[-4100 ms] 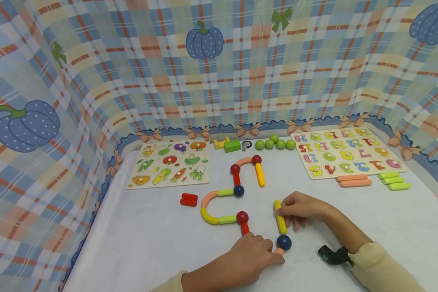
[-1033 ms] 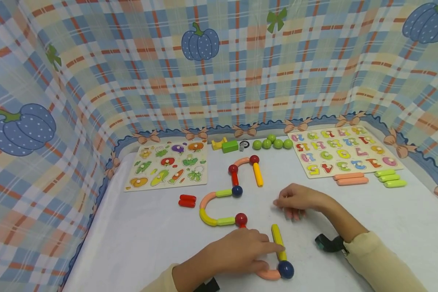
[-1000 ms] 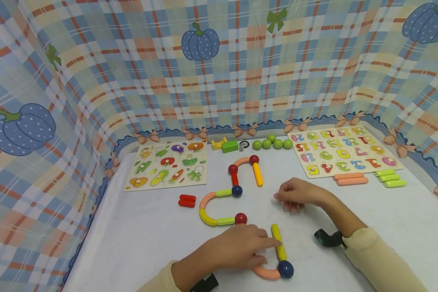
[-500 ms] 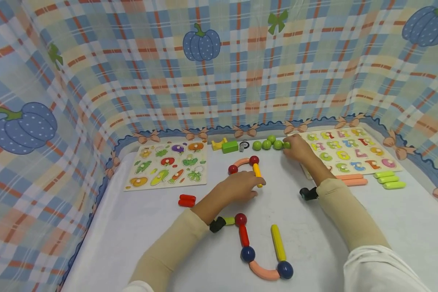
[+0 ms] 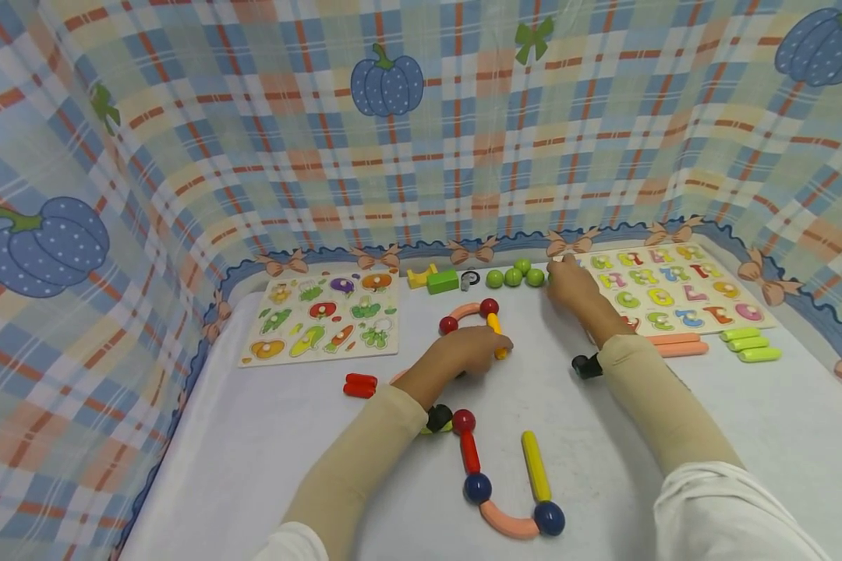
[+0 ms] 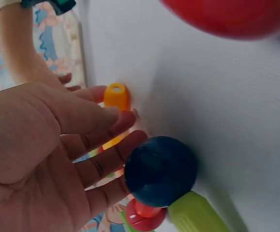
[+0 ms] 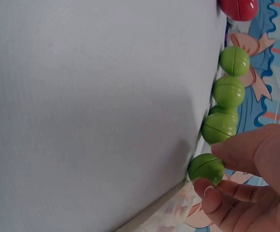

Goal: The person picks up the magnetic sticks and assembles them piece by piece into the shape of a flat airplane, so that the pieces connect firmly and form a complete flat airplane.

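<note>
My left hand (image 5: 472, 349) is at the orange-yellow stick (image 5: 494, 326), thumb and index finger pinching its near end; its other fingers stretch beside a dark blue ball (image 6: 161, 170) in the left wrist view. At the back of the table, my right hand (image 5: 574, 287) pinches a green ball (image 7: 206, 168) between thumb and fingertips, slightly apart from the other green balls (image 5: 513, 277). The orange-yellow stick meets a red ball (image 5: 489, 307) at its far end. Nearer, a salmon curved piece (image 5: 508, 520) joins two blue balls, and a yellow stick (image 5: 535, 466) rises from the right one.
A vegetable puzzle board (image 5: 323, 318) lies at back left, a number puzzle board (image 5: 681, 288) at back right. Loose red sticks (image 5: 360, 385), salmon sticks (image 5: 682, 350) and lime sticks (image 5: 751, 344) lie at the sides. A green block (image 5: 443, 282) stands at the back.
My left hand has left the near yellow stick and moved up to the orange-yellow one. My right hand has reached back to the green balls and taken hold of the rightmost.
</note>
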A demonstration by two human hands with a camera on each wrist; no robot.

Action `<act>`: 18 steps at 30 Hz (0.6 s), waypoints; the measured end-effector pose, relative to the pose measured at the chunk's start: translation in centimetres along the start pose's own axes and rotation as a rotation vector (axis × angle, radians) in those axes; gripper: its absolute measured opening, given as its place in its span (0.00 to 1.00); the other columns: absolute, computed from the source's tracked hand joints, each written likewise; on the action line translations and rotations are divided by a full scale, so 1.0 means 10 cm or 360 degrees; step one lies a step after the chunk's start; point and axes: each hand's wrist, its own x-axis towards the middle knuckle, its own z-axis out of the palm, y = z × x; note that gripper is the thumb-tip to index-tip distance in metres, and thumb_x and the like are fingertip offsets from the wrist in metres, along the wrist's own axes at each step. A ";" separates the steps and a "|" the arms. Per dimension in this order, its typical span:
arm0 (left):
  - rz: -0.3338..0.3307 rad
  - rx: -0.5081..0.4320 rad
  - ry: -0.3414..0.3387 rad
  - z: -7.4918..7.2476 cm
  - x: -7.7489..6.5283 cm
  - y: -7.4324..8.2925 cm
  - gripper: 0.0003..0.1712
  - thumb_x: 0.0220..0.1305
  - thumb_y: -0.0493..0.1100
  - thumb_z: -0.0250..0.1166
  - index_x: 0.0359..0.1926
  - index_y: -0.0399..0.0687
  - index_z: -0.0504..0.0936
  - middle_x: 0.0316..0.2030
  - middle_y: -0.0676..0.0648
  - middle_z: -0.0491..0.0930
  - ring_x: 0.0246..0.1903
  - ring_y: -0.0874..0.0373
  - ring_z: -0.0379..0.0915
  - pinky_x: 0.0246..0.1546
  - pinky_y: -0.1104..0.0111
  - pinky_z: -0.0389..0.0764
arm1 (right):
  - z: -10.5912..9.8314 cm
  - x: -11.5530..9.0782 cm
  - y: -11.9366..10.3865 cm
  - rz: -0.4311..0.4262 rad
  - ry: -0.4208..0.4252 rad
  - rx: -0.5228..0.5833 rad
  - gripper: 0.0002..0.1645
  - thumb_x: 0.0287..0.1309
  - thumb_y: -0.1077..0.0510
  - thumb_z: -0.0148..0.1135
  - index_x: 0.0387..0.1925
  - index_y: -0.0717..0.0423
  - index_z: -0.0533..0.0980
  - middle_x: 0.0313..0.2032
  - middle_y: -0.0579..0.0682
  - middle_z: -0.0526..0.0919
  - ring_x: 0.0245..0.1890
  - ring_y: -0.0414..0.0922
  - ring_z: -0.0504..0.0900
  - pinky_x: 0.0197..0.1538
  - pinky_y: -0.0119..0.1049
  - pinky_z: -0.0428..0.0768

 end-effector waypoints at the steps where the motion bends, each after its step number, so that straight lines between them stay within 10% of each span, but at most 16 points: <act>1: -0.0002 0.0000 0.0004 0.00 0.01 -0.01 0.29 0.59 0.37 0.59 0.60 0.65 0.69 0.50 0.53 0.71 0.42 0.59 0.63 0.47 0.67 0.70 | 0.00 0.00 0.00 0.0003 -0.0016 -0.0003 0.21 0.55 0.66 0.51 0.52 0.68 0.70 0.47 0.69 0.64 0.39 0.61 0.72 0.39 0.54 0.71; 9: 0.0092 -0.0013 0.0072 0.08 0.09 -0.09 0.28 0.58 0.36 0.60 0.59 0.62 0.70 0.49 0.53 0.71 0.43 0.60 0.63 0.51 0.67 0.67 | -0.05 -0.18 0.03 -0.0106 -0.0192 0.0021 0.20 0.55 0.64 0.50 0.49 0.71 0.71 0.48 0.67 0.73 0.50 0.62 0.70 0.50 0.55 0.67; 18: 0.0147 -0.0086 0.0151 0.09 0.05 -0.13 0.31 0.56 0.35 0.62 0.60 0.60 0.69 0.49 0.52 0.70 0.43 0.61 0.63 0.51 0.69 0.68 | 0.05 -0.73 -0.09 -0.0214 -0.0467 0.0730 0.22 0.44 0.52 0.70 0.37 0.62 0.74 0.30 0.54 0.75 0.26 0.47 0.76 0.32 0.39 0.75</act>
